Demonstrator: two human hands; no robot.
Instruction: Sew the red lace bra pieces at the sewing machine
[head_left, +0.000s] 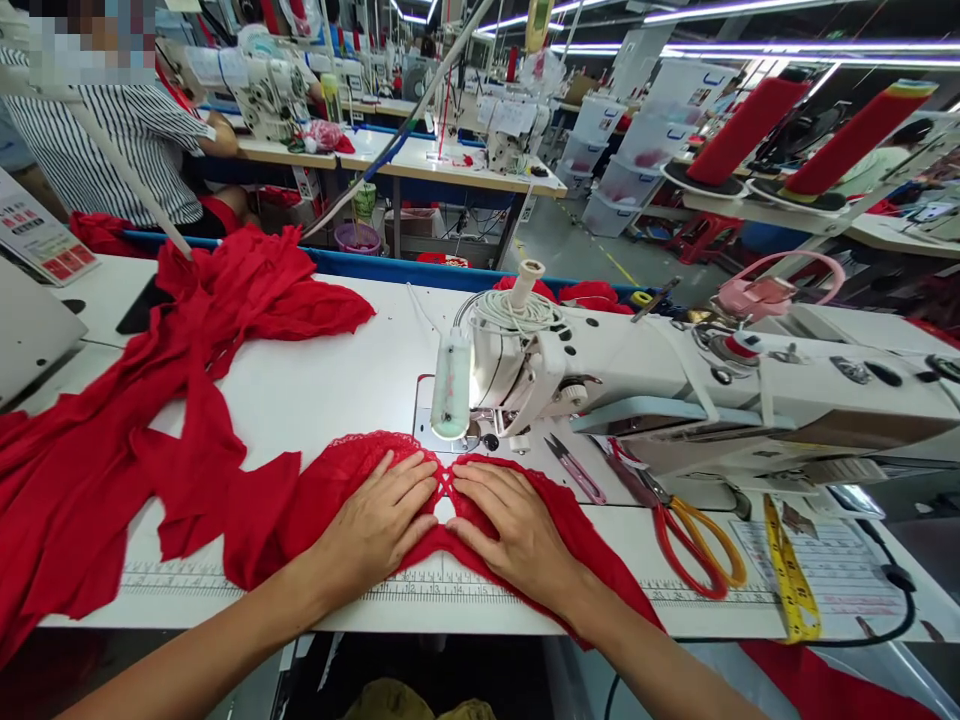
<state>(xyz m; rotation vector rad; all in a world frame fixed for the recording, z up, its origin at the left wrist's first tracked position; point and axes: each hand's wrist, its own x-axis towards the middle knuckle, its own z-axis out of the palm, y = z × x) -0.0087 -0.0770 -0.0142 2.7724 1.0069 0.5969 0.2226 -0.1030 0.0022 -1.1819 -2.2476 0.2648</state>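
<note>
Two red fabric halves of a lace-trimmed garment [322, 500] lie on the white sewing table, joined at the middle by small crossed straps. My left hand [382, 520] rests flat on the left half, its fingers stretched toward the crossing. Pressed on the right half is my right hand [517, 525], also flat with fingers extended. Both thumbs point inward at a small gap below the straps. Just beyond the fingertips stands the needle area of a white sewing machine [637, 360], its needle hidden behind a pale guard [451, 385].
Red fabric [195, 400] is heaped at left. Thread snips [576, 470], red-and-orange-handled scissors [697, 540] and a yellow tape measure [787, 575] lie at right. A ruler strip [420, 590] runs along the front edge. Thread cones [750, 130] stand behind; a person in stripes [127, 150] sits at upper left.
</note>
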